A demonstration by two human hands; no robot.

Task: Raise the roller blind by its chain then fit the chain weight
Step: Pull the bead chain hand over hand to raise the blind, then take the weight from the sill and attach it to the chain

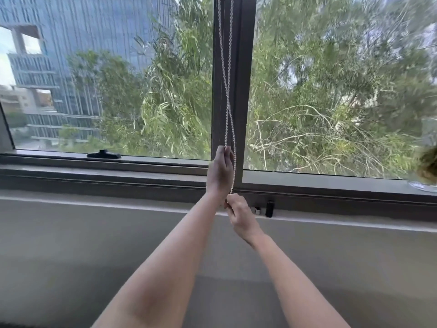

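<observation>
chain [227, 91]: top cut by upper edge | small dark items [269, 208] right of chain's lower end: unidentifiable | plant [428, 164] far right of chain: cropped, blurred

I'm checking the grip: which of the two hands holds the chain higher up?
The left hand, pinching one strand of the white beaded chain before the window frame; the right hand grips lower, near the sill.

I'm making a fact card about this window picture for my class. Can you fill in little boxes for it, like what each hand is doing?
place: in front of a window frame
left hand: higher up, closed on one strand of the chain
right hand: lower down, grip closed on the other strand
chain: two beaded strands that cross
blind: not in view
sill: small dark object on the ledge below it, beside the right hand
outside: trees and a building
</observation>
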